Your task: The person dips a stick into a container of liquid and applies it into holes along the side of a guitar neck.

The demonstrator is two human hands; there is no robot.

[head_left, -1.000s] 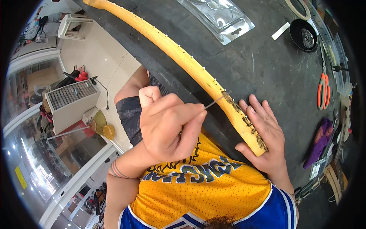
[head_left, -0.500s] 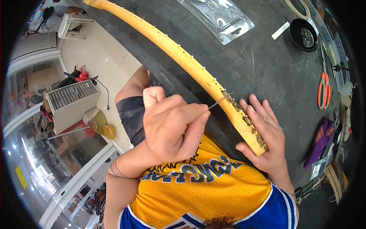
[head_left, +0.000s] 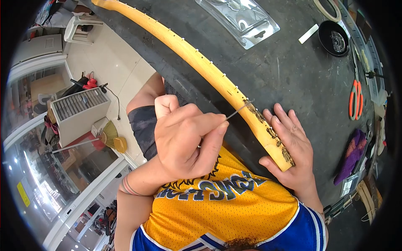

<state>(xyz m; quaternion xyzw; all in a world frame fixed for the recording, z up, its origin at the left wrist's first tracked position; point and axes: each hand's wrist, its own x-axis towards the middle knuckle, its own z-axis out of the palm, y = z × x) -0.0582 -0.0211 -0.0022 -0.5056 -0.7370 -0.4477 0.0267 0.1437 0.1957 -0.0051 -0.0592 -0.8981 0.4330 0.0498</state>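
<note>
A long yellow wooden piece (head_left: 186,50), which looks like a guitar neck, lies slantwise on the dark tabletop. Small white ends stick out along its far edge, and its near end carries rough black patches. My left hand (head_left: 188,138) pinches a thin metal pick (head_left: 235,111) between thumb and index finger, its tip at the upper black patch. My right hand (head_left: 293,146) rests flat beside the near end, fingers spread, the thumb on the near side and the palm against the wood.
On the dark table (head_left: 293,71) are a clear plastic package (head_left: 245,21), a white strip (head_left: 308,34), a black round dish (head_left: 333,38), orange-handled scissors (head_left: 355,98) and a purple cloth (head_left: 351,157). To the left, a slatted box (head_left: 81,106) and a white stool (head_left: 81,29) stand on the floor.
My left hand has drawn back slightly to the left with the pick, whose tip stays near the same black patch. My right hand and the wooden neck look unmoved.
</note>
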